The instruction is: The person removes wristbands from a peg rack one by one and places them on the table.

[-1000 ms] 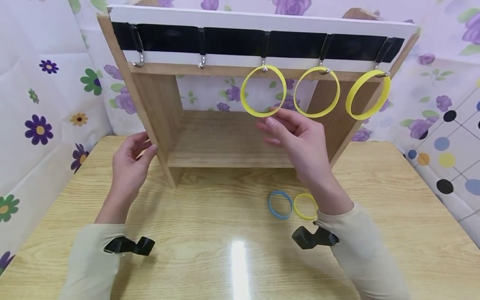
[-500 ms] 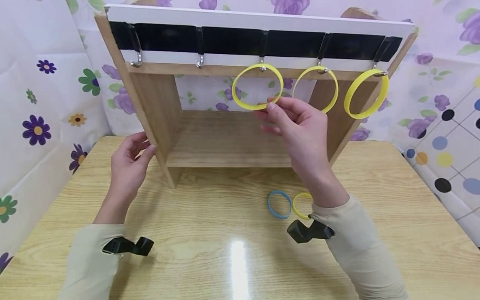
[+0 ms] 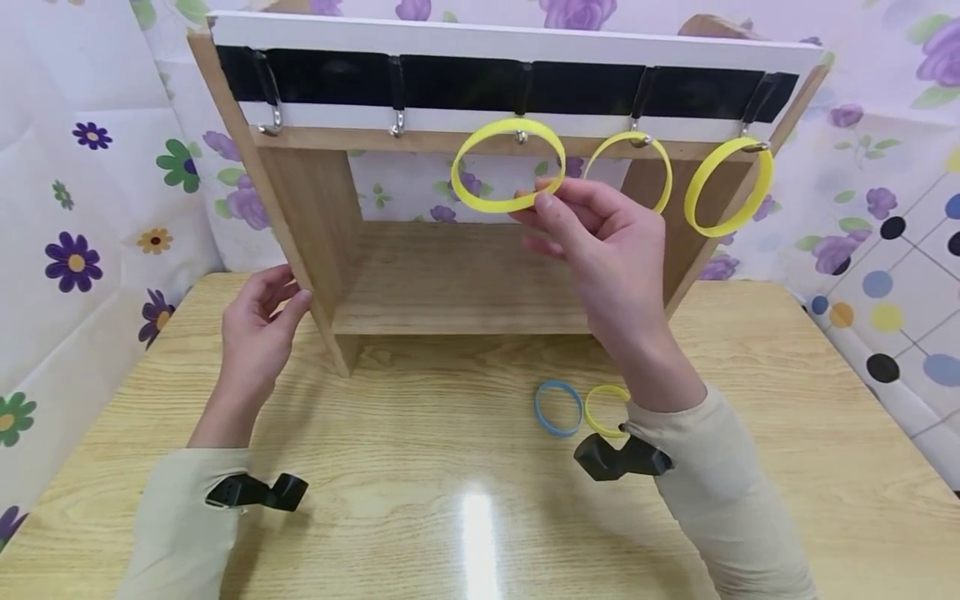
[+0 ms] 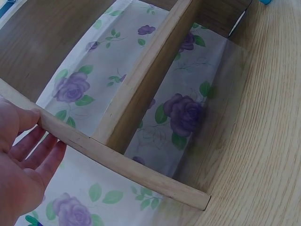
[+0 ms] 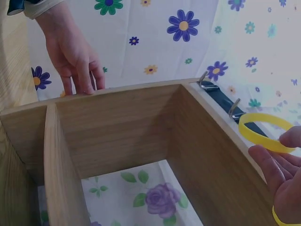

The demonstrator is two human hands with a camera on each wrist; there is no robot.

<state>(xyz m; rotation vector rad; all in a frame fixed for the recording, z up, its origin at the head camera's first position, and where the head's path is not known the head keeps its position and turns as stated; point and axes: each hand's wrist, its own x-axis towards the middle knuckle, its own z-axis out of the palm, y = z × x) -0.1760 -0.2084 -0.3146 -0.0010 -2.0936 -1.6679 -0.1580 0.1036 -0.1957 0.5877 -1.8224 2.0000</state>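
My right hand (image 3: 611, 242) pinches the lower right of a yellow wristband (image 3: 463, 185) between thumb and fingers, tilted at the middle hook. That hook's tip (image 3: 521, 137) shows inside the loop; whether the band rests on it I cannot tell. Two more yellow wristbands hang to its right, one on the fourth hook (image 3: 667, 183) and one on the far-right hook (image 3: 693, 196). My left hand (image 3: 258, 329) holds the front edge of the wooden rack's left side panel (image 4: 113, 162), thumb on one side and fingers on the other.
A blue wristband (image 3: 558, 408) and another yellow wristband (image 3: 600, 429), partly behind the right wrist, lie on the wooden table (image 3: 390, 500). Two bare hooks, the far-left hook (image 3: 272, 125) and the second hook (image 3: 397, 125), stick out from the black strip (image 3: 330, 79).
My right hand has taken hold of the hanging middle wristband, raised its lower side and tilted it leftward and toward me. The left hand stays on the panel.
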